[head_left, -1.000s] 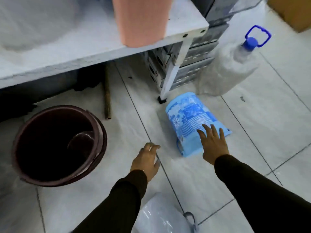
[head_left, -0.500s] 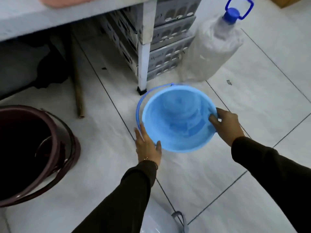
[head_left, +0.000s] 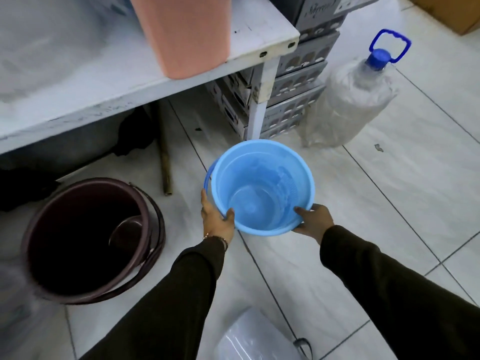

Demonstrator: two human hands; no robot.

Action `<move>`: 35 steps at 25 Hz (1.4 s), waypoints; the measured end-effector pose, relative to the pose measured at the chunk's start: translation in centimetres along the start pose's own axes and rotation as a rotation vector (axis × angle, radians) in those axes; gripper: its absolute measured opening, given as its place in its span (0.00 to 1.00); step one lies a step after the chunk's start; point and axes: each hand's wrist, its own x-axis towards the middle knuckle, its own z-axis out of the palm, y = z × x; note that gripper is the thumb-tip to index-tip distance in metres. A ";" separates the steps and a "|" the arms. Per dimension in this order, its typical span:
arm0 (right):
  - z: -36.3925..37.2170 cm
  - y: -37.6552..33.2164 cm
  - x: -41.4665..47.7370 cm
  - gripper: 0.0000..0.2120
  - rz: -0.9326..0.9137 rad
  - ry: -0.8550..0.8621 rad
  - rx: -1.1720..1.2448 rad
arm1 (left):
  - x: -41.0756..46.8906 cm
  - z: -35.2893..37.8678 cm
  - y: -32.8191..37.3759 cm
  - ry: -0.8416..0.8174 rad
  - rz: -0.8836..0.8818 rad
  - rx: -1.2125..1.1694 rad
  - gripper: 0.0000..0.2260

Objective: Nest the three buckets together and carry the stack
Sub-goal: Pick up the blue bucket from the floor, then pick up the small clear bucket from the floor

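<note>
Both hands grip the blue bucket's (head_left: 262,187) rim, mouth up: left hand (head_left: 217,222) and right hand (head_left: 313,220) clenched on it, right of the maroon bucket (head_left: 88,240) on the floor

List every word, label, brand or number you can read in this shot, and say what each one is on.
No text here can be read with confidence.
Grey stacked boxes under the table: cursive dark print on the top box and small marks on the lower ones, too blurred to read.
Blue bucket, held at the rim by the left hand and right hand: none visible.
Dark bucket, pink bin, water jug: none visible.
</note>
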 end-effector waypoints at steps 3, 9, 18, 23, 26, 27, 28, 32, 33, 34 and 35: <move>-0.2 0.5 -1.6 0.28 -0.020 0.000 -0.070 | -2.2 -0.8 -0.2 -0.007 0.081 0.191 0.35; -3.5 6.5 -7.1 0.27 0.015 0.041 -0.268 | -10.8 -5.1 -3.2 -0.102 0.288 0.698 0.30; -6.8 25.5 -17.2 0.18 0.249 0.046 -0.335 | -25.5 -7.4 -16.5 -0.355 0.324 0.853 0.21; -5.1 32.5 -18.4 0.17 0.329 -0.026 0.143 | -30.9 -4.1 -27.0 -0.382 0.101 0.692 0.19; -3.8 31.9 -18.2 0.12 0.243 -0.059 0.290 | -31.9 -2.2 -28.9 -0.262 0.088 0.607 0.12; -3.3 30.9 -18.4 0.12 0.208 -0.086 0.287 | -31.9 -2.0 -28.7 -0.209 0.106 0.611 0.11; -2.7 29.7 -18.7 0.12 0.177 -0.118 0.272 | -31.7 -2.0 -28.2 -0.160 0.118 0.598 0.11; 0.2 24.1 -19.7 0.10 0.076 -0.282 0.139 | -28.5 -4.1 -24.4 -0.003 0.080 0.467 0.09; 0.8 23.0 -19.5 0.11 0.008 -0.273 -0.022 | -27.4 -4.8 -23.7 0.023 0.044 0.439 0.09; 1.1 22.1 -19.1 0.13 -0.106 -0.234 -0.300 | -26.2 -5.5 -23.1 0.043 -0.007 0.400 0.09; 1.0 21.7 -18.6 0.15 -0.242 -0.169 -0.651 | -25.1 -6.0 -22.6 0.058 -0.069 0.343 0.10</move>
